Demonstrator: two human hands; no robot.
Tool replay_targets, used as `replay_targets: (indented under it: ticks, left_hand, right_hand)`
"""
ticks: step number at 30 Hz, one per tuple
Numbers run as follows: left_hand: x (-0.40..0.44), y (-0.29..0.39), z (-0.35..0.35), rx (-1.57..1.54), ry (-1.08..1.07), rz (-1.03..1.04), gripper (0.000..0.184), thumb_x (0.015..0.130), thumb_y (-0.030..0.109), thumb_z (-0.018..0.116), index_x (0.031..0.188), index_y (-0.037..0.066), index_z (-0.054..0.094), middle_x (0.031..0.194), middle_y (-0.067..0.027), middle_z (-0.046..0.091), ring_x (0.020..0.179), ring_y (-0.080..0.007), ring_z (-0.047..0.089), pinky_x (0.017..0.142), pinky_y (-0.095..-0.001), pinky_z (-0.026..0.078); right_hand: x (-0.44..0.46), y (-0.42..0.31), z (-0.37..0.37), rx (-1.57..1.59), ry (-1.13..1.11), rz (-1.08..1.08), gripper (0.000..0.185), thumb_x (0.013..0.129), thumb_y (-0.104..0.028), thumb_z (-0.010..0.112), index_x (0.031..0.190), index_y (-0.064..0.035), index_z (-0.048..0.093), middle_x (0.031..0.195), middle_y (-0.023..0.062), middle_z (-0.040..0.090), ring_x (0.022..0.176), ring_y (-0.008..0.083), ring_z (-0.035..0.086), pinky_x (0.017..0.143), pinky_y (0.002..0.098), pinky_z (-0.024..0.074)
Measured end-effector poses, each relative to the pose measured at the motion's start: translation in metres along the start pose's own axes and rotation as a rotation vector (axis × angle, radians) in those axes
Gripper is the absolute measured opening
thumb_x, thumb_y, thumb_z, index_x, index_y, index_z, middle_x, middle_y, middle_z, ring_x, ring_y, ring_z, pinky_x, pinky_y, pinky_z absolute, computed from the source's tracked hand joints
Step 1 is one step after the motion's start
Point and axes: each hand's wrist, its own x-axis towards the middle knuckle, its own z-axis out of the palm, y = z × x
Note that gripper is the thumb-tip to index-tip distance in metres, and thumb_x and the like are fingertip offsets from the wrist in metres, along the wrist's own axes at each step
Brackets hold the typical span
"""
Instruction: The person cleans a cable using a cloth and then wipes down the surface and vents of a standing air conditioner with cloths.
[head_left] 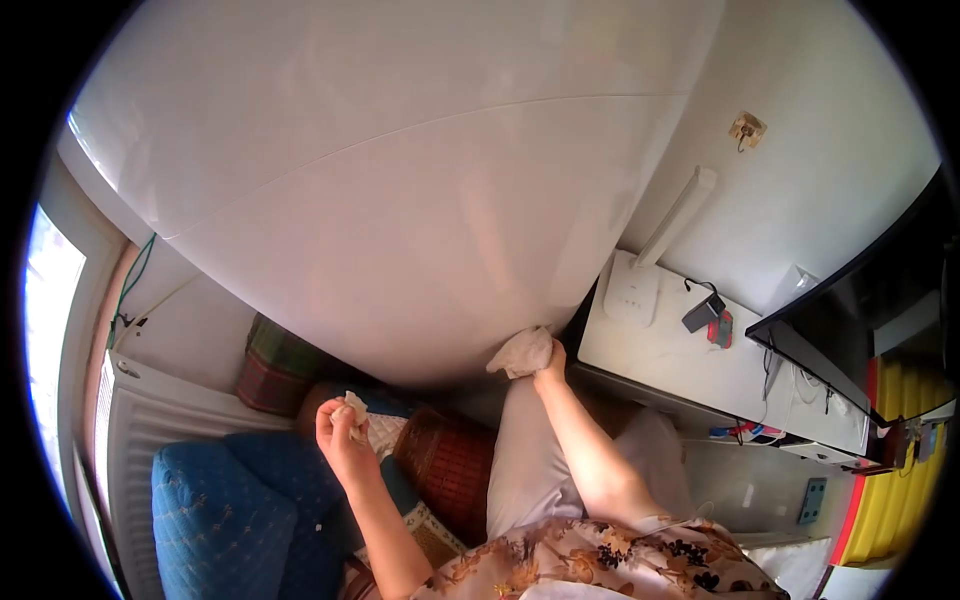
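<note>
A pale, crumpled cloth (521, 352) lies under the fingers of my right hand (551, 368), which are closed on it. It meets the lower part of a large glossy white panel, which looks like a refrigerator front (400, 230). My left hand (343, 440) is raised at the lower left, apart from the panel. Between its thumb and fingers it pinches a small, crumpled whitish scrap (356, 406), perhaps tissue; its exact kind is unclear. Below and behind the left hand are a blue patterned cushion (225, 515) and a dark red woven item (445, 455).
To the right, a white cabinet top (650, 355) bears a desk lamp (632, 290), a black adapter (703, 313) and cables. A dark television screen (850, 300) stands at the far right. On the left are a radiator (170, 420) and a bright window (50, 290).
</note>
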Motion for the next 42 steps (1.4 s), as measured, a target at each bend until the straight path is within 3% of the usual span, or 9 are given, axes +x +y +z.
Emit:
replay_targets:
  ticks: [9, 16, 17, 26, 28, 30, 33, 36, 42]
  left_hand:
    - [-0.031, -0.009, -0.023, 0.14, 0.131, -0.054, 0.015, 0.084, 0.003, 0.063, 0.095, 0.012, 0.059, 0.09, 0.002, 0.058, 0.077, -0.0097, 0.055, 0.065, -0.024, 0.043]
    - [-0.049, -0.035, 0.003, 0.133, -0.003, -0.137, 0.012, 0.085, 0.003, 0.06, 0.093, 0.011, 0.057, 0.084, 0.0008, 0.059, 0.075, -0.0104, 0.056, 0.066, -0.0243, 0.043]
    - [-0.052, -0.038, 0.008, 0.145, -0.024, -0.141, 0.011, 0.085, 0.003, 0.06, 0.092, 0.011, 0.057, 0.084, 0.0006, 0.059, 0.075, -0.0103, 0.056, 0.066, -0.0242, 0.043]
    - [-0.061, -0.063, -0.004, 0.223, -0.033, -0.185, 0.012, 0.085, 0.002, 0.061, 0.093, 0.01, 0.057, 0.086, -0.0008, 0.06, 0.073, -0.011, 0.056, 0.064, -0.0249, 0.043]
    - [-0.054, -0.07, -0.007, 0.272, 0.01, -0.164, 0.011, 0.084, 0.0, 0.061, 0.091, 0.009, 0.057, 0.083, -0.0017, 0.059, 0.068, -0.0097, 0.054, 0.06, -0.0229, 0.041]
    - [-0.051, -0.077, -0.009, 0.304, 0.034, -0.147, 0.011, 0.084, -0.001, 0.061, 0.089, 0.008, 0.057, 0.08, -0.002, 0.059, 0.065, -0.0088, 0.052, 0.058, -0.0217, 0.04]
    - [-0.048, -0.085, -0.013, 0.345, 0.02, -0.12, 0.01, 0.083, -0.001, 0.061, 0.089, 0.007, 0.057, 0.077, -0.0014, 0.058, 0.063, -0.0081, 0.051, 0.056, -0.0213, 0.039]
    - [-0.045, -0.089, -0.021, 0.382, 0.007, -0.106, 0.01, 0.083, 0.0, 0.062, 0.088, 0.007, 0.057, 0.076, -0.001, 0.058, 0.062, -0.0078, 0.05, 0.055, -0.0212, 0.038]
    - [-0.054, -0.088, -0.042, 0.404, 0.012, -0.124, 0.009, 0.084, 0.0, 0.062, 0.088, 0.007, 0.058, 0.078, -0.0018, 0.06, 0.064, -0.0081, 0.052, 0.057, -0.0211, 0.04]
  right_hand:
    - [-0.041, -0.073, 0.026, -0.041, 0.028, -0.507, 0.029, 0.087, -0.01, 0.067, 0.11, 0.0025, 0.054, 0.104, 0.0086, 0.056, 0.098, 0.0178, 0.054, 0.089, 0.0317, 0.0449]
    - [-0.031, -0.056, 0.016, -0.159, 0.061, -0.333, 0.022, 0.093, -0.008, 0.059, 0.113, 0.0006, 0.054, 0.105, 0.0087, 0.059, 0.099, 0.0165, 0.058, 0.087, 0.0316, 0.0488]
    - [-0.031, -0.06, 0.013, 0.083, 0.039, -0.102, 0.03, 0.085, -0.009, 0.07, 0.109, 0.0027, 0.055, 0.106, 0.0117, 0.059, 0.1, 0.0184, 0.058, 0.09, 0.0352, 0.0471]
    - [-0.033, -0.073, 0.031, -0.18, 0.067, -0.627, 0.033, 0.083, -0.008, 0.072, 0.109, 0.0015, 0.054, 0.105, 0.0089, 0.057, 0.098, 0.0178, 0.056, 0.089, 0.0309, 0.045]
    - [-0.04, -0.079, 0.031, -0.324, 0.143, -0.847, 0.023, 0.083, -0.003, 0.062, 0.104, 0.0017, 0.053, 0.1, 0.0147, 0.055, 0.099, 0.0282, 0.053, 0.09, 0.0347, 0.0426]
    - [-0.013, -0.046, 0.011, -0.423, 0.191, -0.815, 0.022, 0.086, -0.007, 0.06, 0.106, 0.002, 0.057, 0.104, 0.0169, 0.057, 0.102, 0.0305, 0.055, 0.092, 0.0367, 0.0431]
    - [0.054, 0.026, -0.026, -0.269, 0.142, -0.285, 0.031, 0.089, -0.011, 0.06, 0.117, 0.0036, 0.064, 0.117, 0.0195, 0.063, 0.11, 0.0306, 0.06, 0.094, 0.0391, 0.0466]
    - [0.053, -0.001, -0.035, -0.257, 0.076, -0.156, 0.031, 0.093, -0.015, 0.058, 0.116, 0.0041, 0.065, 0.108, 0.0161, 0.068, 0.1, 0.0251, 0.064, 0.087, 0.0371, 0.05]
    - [0.043, -0.105, -0.046, 0.052, 0.045, -0.614, 0.024, 0.093, -0.013, 0.061, 0.113, 0.0006, 0.062, 0.109, 0.007, 0.064, 0.102, 0.0167, 0.059, 0.09, 0.0331, 0.0473]
